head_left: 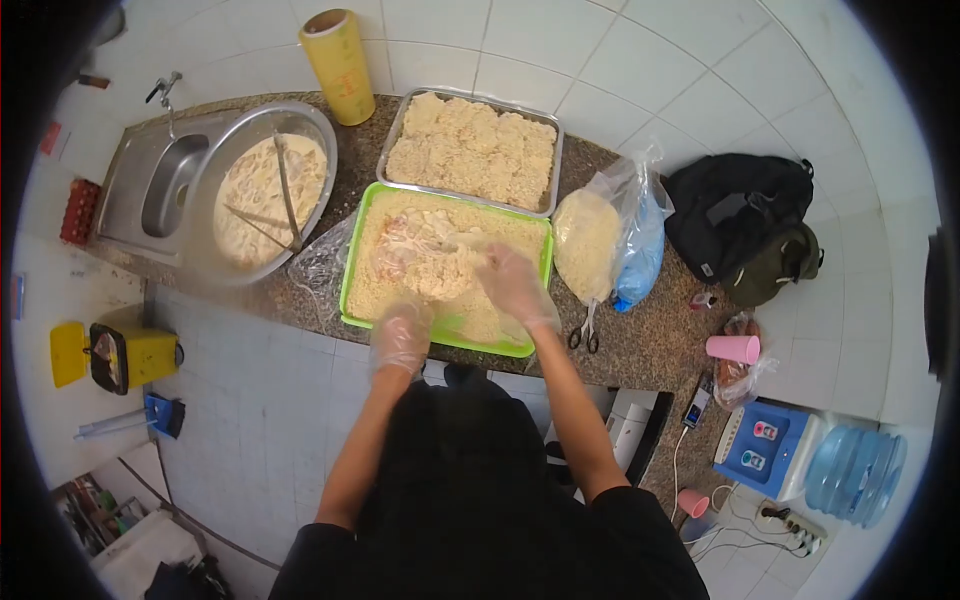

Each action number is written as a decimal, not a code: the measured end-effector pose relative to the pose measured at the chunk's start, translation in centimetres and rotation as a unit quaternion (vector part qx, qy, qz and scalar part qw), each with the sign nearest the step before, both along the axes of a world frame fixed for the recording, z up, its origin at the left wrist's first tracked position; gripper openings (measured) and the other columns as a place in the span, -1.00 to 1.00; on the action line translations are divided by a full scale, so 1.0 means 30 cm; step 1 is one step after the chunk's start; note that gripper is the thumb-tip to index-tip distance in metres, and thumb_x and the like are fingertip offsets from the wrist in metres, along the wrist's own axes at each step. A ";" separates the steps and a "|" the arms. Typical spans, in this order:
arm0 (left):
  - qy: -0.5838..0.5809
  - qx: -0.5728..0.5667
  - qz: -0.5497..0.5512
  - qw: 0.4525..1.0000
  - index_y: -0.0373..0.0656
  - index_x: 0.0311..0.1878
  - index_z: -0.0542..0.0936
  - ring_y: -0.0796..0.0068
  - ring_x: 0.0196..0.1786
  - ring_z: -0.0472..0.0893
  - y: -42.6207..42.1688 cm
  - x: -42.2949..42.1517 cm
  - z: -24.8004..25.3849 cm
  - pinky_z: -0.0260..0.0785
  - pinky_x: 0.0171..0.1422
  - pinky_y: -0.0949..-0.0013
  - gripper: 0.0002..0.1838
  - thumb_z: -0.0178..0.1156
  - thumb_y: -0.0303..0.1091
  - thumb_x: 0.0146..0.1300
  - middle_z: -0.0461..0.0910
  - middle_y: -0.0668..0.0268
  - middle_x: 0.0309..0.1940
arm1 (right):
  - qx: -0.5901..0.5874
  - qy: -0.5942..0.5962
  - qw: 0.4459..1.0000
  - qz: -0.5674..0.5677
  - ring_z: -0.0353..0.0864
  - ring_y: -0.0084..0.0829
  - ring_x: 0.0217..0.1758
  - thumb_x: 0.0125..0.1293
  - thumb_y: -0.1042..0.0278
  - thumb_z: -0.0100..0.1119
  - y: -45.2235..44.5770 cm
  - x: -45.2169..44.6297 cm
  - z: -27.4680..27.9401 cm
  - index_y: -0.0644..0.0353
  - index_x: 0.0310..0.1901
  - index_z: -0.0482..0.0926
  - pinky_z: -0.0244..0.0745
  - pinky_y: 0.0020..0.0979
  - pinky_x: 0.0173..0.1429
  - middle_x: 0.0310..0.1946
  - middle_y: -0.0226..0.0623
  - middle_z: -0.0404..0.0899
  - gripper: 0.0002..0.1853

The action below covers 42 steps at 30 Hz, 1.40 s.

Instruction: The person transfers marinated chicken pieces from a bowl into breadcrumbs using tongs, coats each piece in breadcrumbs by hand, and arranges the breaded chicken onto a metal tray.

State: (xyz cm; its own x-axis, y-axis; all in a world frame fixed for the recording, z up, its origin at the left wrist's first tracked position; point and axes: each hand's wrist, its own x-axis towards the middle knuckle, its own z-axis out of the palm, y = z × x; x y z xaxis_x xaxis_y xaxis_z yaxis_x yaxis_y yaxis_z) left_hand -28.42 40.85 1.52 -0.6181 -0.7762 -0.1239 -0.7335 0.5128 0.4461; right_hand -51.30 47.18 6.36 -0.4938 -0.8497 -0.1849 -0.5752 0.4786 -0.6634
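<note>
Both of my hands wear clear plastic gloves over a green tray (347, 290) filled with pale breadcrumbs (380, 215). Raw, partly coated pieces of meat (410, 240) lie in the crumbs, with a crumb-covered piece (445, 275) closest to my hands. My left hand (403, 332) is at the tray's near left rim; its fingers are blurred against the crumbs, and their grip is unclear. Over the right half, my right hand (515, 285) has its fingers curled together around crumbs beside the coated piece.
Behind stands a metal tray (552, 190) of breaded pieces (470, 140). To the left, a large metal bowl (322, 125) holds battered meat and tongs (287, 195). A bag of crumbs (587, 240), scissors (586, 335) and a black backpack (740, 215) lie right; a film roll (338, 70) stands behind.
</note>
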 end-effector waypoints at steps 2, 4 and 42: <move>-0.025 0.057 -0.016 0.998 -0.17 -0.22 0.73 -0.12 -0.11 0.71 0.013 -0.019 -0.030 0.55 -0.01 -0.08 -0.71 0.24 -0.13 0.37 0.72 -0.03 -0.24 | 0.028 0.090 0.996 0.001 0.63 0.16 0.25 0.31 0.09 0.36 0.050 0.025 -0.082 0.40 0.34 0.50 0.50 -0.02 0.37 0.15 0.30 0.63 -0.32; -0.027 0.076 -0.072 0.994 -0.16 -0.22 0.76 -0.12 -0.13 0.73 0.042 -0.060 -0.066 0.57 -0.02 -0.07 -0.67 0.21 -0.08 0.39 0.74 -0.03 -0.22 | 0.131 0.092 0.987 -0.001 0.59 0.21 0.29 0.31 0.08 0.36 0.092 0.059 -0.090 0.46 0.33 0.48 0.47 0.00 0.41 0.16 0.31 0.62 -0.29; 0.065 0.023 -0.142 0.987 -0.28 -0.20 0.63 -0.13 -0.17 0.71 -0.152 0.097 0.086 0.56 -0.07 -0.06 -0.69 0.10 -0.21 0.52 0.70 -0.08 -0.26 | -0.002 -0.119 0.974 -0.195 0.73 0.00 -0.33 0.36 0.03 0.35 -0.067 0.287 -0.082 0.41 -0.25 0.69 0.50 -0.06 -0.22 -0.42 0.13 0.69 -0.55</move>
State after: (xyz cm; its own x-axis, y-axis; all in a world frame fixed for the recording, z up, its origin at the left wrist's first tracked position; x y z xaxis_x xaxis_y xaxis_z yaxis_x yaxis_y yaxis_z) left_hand -25.50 36.28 4.10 -0.8228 -0.5651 -0.0604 -0.4983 0.6662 0.5549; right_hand -42.70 45.18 3.90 -0.7232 -0.6069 -0.3297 -0.1805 0.6268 -0.7580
